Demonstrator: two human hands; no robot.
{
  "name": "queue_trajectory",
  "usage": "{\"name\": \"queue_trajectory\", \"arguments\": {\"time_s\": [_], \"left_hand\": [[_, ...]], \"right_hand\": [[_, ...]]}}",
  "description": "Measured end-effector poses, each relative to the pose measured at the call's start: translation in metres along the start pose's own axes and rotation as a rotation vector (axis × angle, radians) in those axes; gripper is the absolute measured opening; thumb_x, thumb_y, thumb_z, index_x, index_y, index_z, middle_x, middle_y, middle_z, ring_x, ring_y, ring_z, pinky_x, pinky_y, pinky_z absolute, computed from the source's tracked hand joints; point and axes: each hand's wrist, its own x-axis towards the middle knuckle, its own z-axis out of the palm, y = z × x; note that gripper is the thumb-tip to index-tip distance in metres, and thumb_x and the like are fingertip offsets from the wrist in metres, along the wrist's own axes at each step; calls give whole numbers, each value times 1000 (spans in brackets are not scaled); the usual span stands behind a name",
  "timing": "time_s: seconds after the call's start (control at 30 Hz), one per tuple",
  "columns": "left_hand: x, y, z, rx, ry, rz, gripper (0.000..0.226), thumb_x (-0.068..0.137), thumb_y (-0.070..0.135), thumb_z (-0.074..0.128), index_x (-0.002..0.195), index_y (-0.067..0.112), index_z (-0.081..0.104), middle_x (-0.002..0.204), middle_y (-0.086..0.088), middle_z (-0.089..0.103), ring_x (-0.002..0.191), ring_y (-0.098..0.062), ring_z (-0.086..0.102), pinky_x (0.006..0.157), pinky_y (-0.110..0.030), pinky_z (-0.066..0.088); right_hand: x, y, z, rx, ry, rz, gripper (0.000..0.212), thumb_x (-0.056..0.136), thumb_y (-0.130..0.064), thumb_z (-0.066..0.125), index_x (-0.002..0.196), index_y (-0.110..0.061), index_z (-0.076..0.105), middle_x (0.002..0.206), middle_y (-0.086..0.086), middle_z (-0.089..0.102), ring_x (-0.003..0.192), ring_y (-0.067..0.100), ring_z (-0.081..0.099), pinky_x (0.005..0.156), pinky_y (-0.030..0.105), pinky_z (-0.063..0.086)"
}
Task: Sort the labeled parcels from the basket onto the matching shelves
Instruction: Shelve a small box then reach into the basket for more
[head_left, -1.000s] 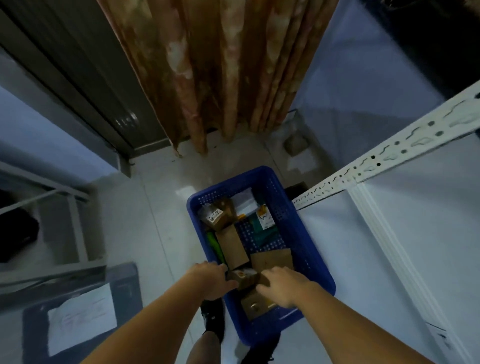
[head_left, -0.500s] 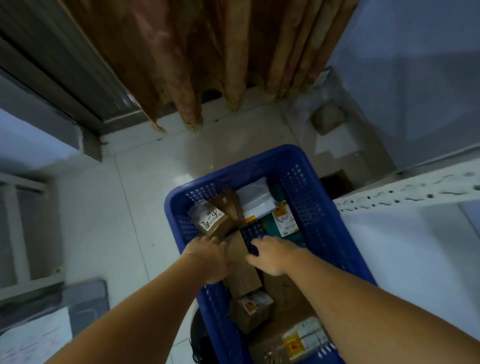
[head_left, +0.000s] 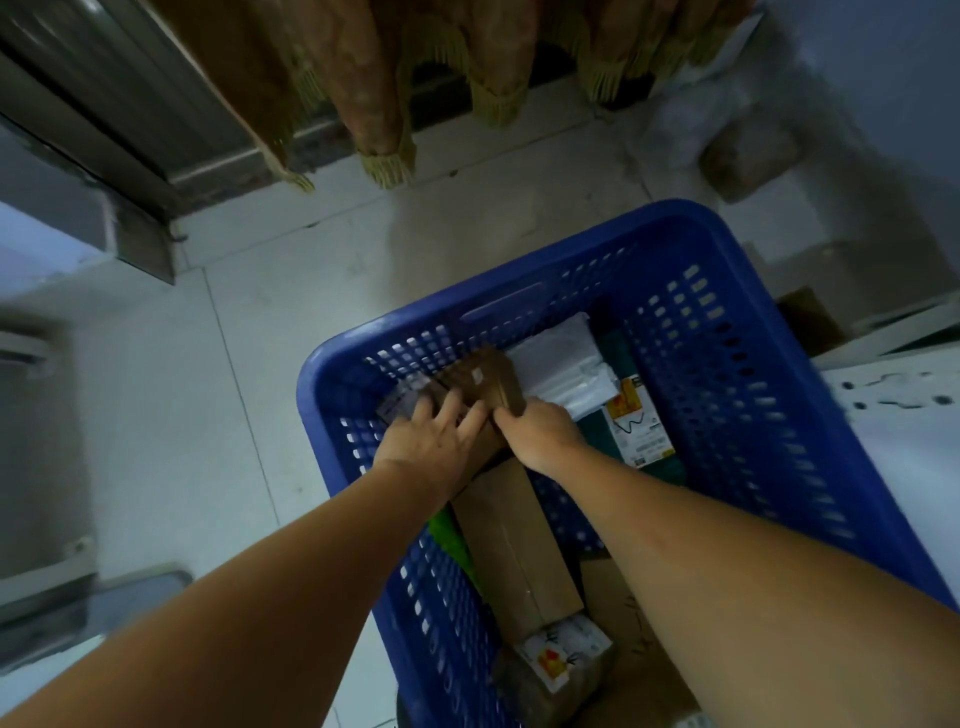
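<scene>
Parcels lie jumbled in the blue perforated plastic basket (head_left: 737, 374) on the pale tiled floor (head_left: 249, 364), and both hands are down at its far end. The left hand (head_left: 434, 441) spreads its fingers over a small brown cardboard box (head_left: 488, 379) and a labelled packet beside it; the right hand (head_left: 540, 434) curls against the box's near edge, seemingly gripping it, though the fingertips are hidden. By my reading this is the picking step: one parcel is being taken out so its label can be read. Next, the box wants lifting free of its neighbours and turning label-up, then carrying to the matching shelf.

Cardboard here is matte, stiff and square-edged, so it should hold firm under a pinch. A long plain brown carton (head_left: 514, 540) lies nearer, between the forearms. The white plastic mailer (head_left: 566, 364) looks slick and limp. A white and orange printed label (head_left: 636, 421) sits on a dark green package.
</scene>
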Motion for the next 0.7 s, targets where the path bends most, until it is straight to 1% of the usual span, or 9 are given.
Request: {"name": "queue_trajectory", "arguments": {"time_s": [0.07,0.2,0.3,0.43,0.47,0.57,0.63,0.67,0.7], "left_hand": [[1,0,1,-3,0,3,105,88,19,71,158,24,-6,164,-11,4,147,-38,17,109,-48,42],[-4,-3,-8,5,-19,11,104,85,15,74,158,23,1,163,-11,7,147,-38,21,109,-47,44],[-18,-5,-23,29,-23,47,93,90,17,68,157,21,4,164,-13,5,148,-39,18,110,-49,42],[-48,-1,-53,21,30,84,84,95,25,63,156,22,4,165,-14,1,150,-41,12,113,-53,39],[-59,1,-66,7,30,96,87,94,23,64,156,22,4,165,-14,1,151,-40,12,113,-52,38],[-100,6,-115,3,31,134,91,92,16,64,158,19,2,166,-13,-1,151,-40,9,114,-49,37],[-129,8,-149,-2,62,149,90,93,16,63,158,20,1,166,-11,-3,151,-39,9,115,-50,36],[-144,9,-167,-5,86,154,88,95,16,61,158,21,1,166,-11,-3,151,-38,10,114,-50,36],[-160,9,-187,-5,109,156,84,97,17,59,158,21,1,167,-11,-3,151,-38,10,114,-50,37]], "right_hand": [[5,-4,10,109,38,73,55,94,-59,51,115,-11,68,117,14,63,99,32,63,89,44,56],[2,-7,12,289,73,171,49,88,-50,68,115,-9,69,121,17,62,101,33,64,88,43,58],[-16,-5,0,383,56,228,58,80,-49,77,120,-9,66,121,15,63,104,33,64,90,44,58],[-61,-5,-34,470,88,260,77,56,-64,80,118,-20,69,118,8,66,100,27,64,88,43,58],[-75,-6,-46,485,92,257,75,57,-62,81,118,-21,70,117,5,68,101,25,65,87,41,58],[-129,-12,-92,514,96,217,56,73,-51,83,118,-20,72,112,0,72,100,20,65,84,37,57],[-171,-18,-127,511,90,200,54,75,-53,82,117,-22,68,109,-3,68,100,17,60,79,33,52],[-193,-22,-144,499,97,190,53,76,-53,82,117,-25,64,110,-4,66,102,17,59,81,33,50],[-215,-25,-161,484,110,178,59,76,-53,82,123,-25,62,114,-3,64,106,18,59,86,34,50]]}}
